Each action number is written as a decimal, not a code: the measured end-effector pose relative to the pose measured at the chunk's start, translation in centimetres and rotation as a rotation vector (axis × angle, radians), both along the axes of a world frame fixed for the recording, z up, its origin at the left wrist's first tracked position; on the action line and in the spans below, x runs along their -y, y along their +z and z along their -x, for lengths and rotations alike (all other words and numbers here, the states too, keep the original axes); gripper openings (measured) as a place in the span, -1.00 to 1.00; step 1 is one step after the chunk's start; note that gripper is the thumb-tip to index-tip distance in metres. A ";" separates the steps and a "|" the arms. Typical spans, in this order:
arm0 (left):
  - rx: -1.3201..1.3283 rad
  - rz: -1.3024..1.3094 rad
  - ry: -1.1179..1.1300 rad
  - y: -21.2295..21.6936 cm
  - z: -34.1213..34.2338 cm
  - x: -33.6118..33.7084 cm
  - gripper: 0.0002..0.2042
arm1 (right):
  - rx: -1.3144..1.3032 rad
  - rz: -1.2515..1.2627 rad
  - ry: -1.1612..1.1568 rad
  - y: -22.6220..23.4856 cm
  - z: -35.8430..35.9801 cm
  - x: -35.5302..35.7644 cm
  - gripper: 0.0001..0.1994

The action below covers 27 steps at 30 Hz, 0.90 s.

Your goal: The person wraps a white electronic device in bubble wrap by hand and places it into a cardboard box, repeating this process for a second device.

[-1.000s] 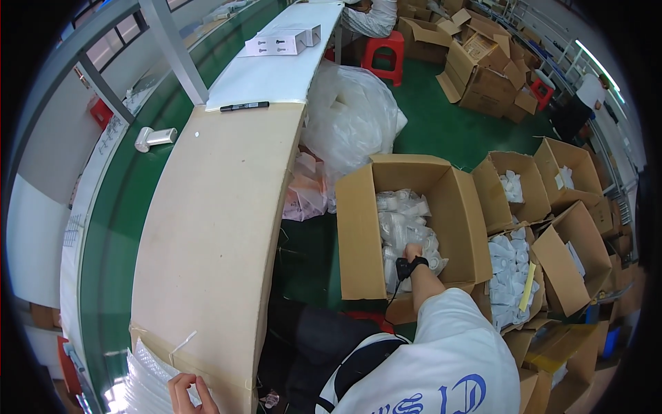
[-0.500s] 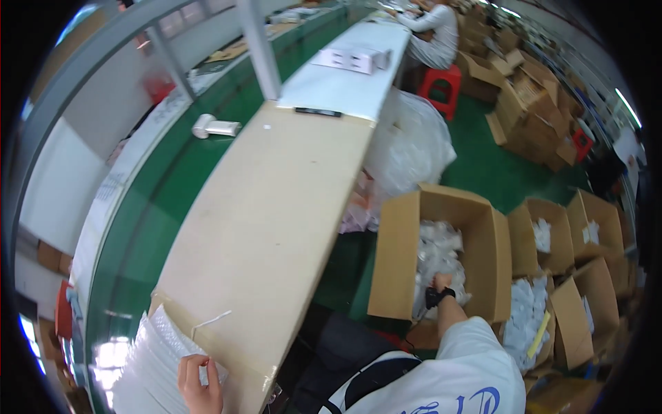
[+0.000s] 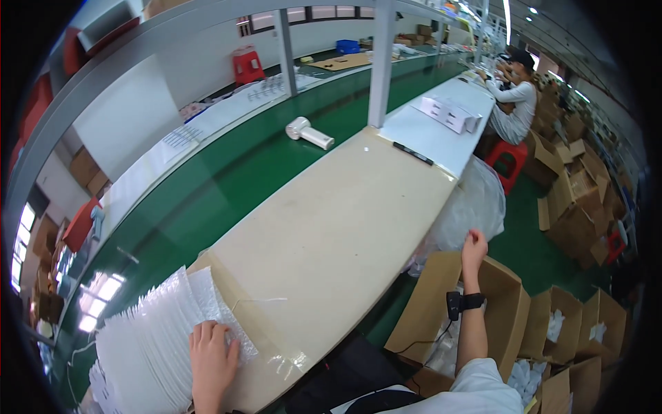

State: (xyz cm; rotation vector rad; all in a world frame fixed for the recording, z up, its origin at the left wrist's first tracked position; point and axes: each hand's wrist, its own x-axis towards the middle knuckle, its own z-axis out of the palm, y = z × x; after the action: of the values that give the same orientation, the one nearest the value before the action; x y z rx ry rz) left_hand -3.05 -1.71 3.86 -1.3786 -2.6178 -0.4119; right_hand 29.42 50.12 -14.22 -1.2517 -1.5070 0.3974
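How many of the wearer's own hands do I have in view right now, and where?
2: the left hand on the bubble-wrap stack, the right hand by the large open carton. Neither is hidden.

Bubble bags (image 3: 148, 338) L on tbl (image 3: 310, 228), pen (image 3: 412, 153) far end, ctn (image 3: 427, 307) R, prob. plastic (image 3: 447, 345) inside.

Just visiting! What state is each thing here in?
Bubble-wrap sheets: packed close together
Large cardboard box: open
Left hand: resting on the sheets, thumb apart
Right hand: held above the box, curled closed
Wrist strap: fastened
Black marker: lying flat
White handheld device: lying down
Red stool: occupied by a person
Ceiling strip light: lit
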 end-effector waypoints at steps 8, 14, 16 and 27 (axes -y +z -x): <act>0.126 -0.030 0.023 1.2 3.1 5.6 -0.69 | 0.593 0.154 1.019 18.7 27.2 11.7 -0.79; 0.171 -0.085 -0.062 0.6 5.4 10.3 -0.72 | 0.675 -0.002 0.751 12.0 43.2 7.5 -0.51; 0.174 -0.112 -0.050 0.7 5.6 11.0 -0.75 | 0.575 -0.062 0.679 10.6 46.2 7.7 -0.46; 0.532 -1.184 0.102 0.3 4.1 12.1 -0.81 | 0.541 0.019 0.676 11.6 47.1 11.1 -0.50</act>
State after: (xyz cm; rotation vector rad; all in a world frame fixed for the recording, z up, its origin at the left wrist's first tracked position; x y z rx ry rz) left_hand -7.19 -13.83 4.13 -0.7304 -1.9465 -2.0666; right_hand -17.70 39.01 -2.61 -0.8622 -2.4003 0.5318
